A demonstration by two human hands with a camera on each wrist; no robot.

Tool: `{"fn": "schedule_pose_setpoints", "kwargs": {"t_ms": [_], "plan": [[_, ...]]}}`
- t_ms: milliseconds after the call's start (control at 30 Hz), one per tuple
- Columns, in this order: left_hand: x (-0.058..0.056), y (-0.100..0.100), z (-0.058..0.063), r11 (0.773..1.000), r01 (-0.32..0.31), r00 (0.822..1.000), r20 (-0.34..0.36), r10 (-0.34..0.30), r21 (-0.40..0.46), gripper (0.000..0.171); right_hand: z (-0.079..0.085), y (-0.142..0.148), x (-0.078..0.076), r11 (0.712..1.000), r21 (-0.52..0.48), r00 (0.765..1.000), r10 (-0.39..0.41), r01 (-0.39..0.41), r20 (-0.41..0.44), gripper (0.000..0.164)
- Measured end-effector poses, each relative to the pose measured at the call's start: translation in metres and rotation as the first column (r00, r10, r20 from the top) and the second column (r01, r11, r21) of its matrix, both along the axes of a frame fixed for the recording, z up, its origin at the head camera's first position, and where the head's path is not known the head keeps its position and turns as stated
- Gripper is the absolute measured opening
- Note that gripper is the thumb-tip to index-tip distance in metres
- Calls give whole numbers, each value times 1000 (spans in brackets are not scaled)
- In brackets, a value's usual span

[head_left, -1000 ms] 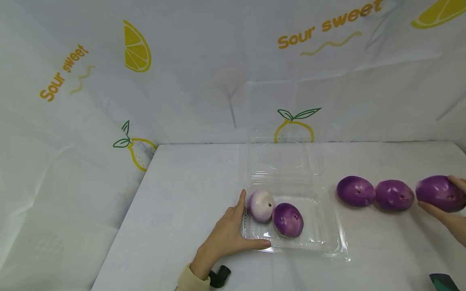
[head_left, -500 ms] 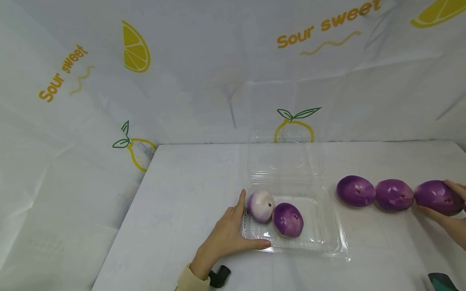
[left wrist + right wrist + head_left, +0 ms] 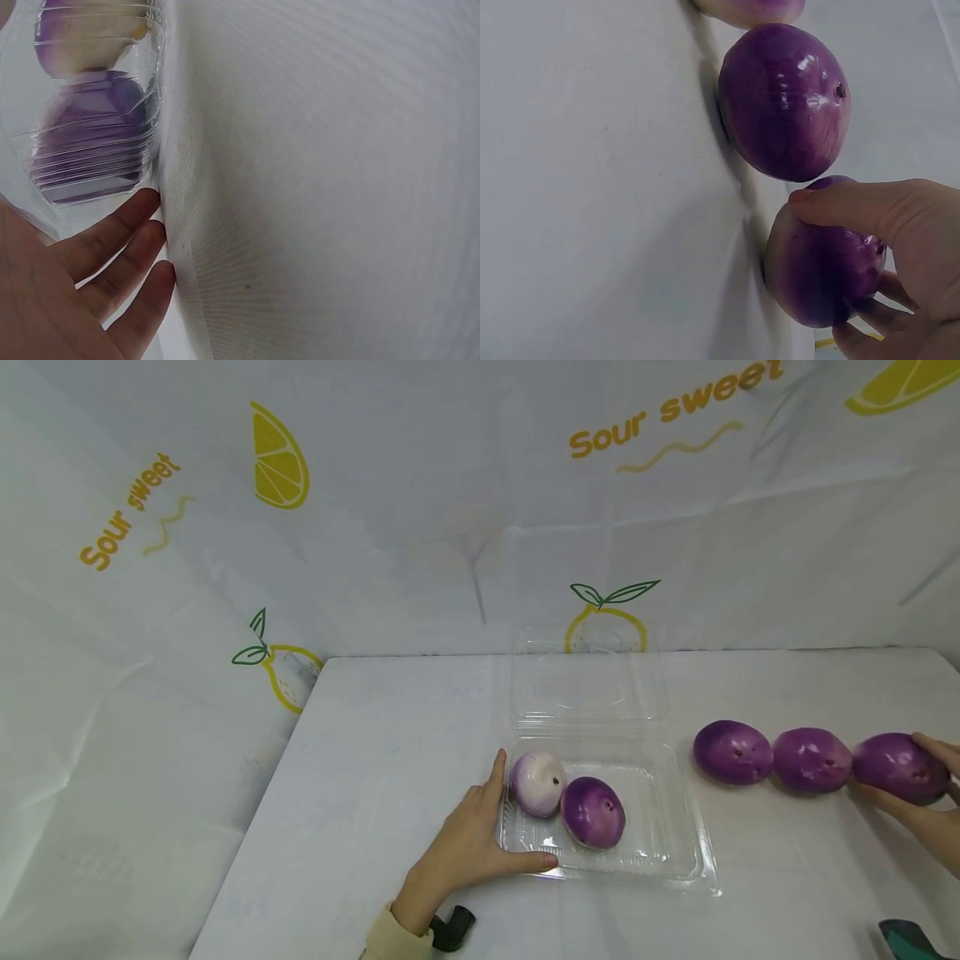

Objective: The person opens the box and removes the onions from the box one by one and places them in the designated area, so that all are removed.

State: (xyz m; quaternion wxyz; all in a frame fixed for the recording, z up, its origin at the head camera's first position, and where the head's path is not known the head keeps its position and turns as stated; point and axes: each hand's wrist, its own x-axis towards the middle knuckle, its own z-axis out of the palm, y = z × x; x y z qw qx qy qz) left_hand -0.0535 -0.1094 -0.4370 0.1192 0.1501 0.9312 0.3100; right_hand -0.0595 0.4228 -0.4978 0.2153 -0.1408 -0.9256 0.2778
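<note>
Clear plastic forms the box [image 3: 703, 852], which sits on the white table [image 3: 375, 735] with its lid [image 3: 588, 689] folded back toward the sheet [image 3: 420, 527] behind. At its near left corner is the left hand [image 3: 468, 839], spread wide: the thumb lies straight along the near rim, the index finger points away along the left side, and the left wrist view shows three more fingers slightly parted just below the box wall. Two fruits lie inside, at the left of the box: a pale fruit [image 3: 537, 783], white with purple at its side, and a dark fruit [image 3: 592, 812] right beside it, nearer the person. To the right of the box, three purple fruits lie in a row on the table. The first fruit [image 3: 732, 753] is nearest the box, the middle fruit [image 3: 812, 762] is next to it, and the end fruit [image 3: 900, 768] is held by the right hand [image 3: 928, 825], thumb on the near side and fingers round the far side. It seems to rest on the table. A cream sleeve [image 3: 397, 937] covers the left forearm, with a black piece [image 3: 452, 930] by the wrist. Printed lemons and orange lettering mark the sheet.
</note>
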Motion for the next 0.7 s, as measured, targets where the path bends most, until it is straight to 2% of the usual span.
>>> {"fn": "schedule_pose_setpoints", "kwargs": {"t_ms": [300,467,600,700], "plan": [[0,0,0,1000,-3,1000,-2,3,2,140,3,-5,1,999,12,997,-34,33,72,84],[0,0,1,1000,0,1000,2,0,0,140,4,-7,3,1000,16,998,-20,19,67,87],[0,0,1,1000,0,1000,5,0,3,140,6,-11,5,1000,9,999,-8,7,43,82],[0,0,1,1000,-3,1000,9,3,5,140,7,-13,6,999,-20,999,-25,26,29,80]]}}
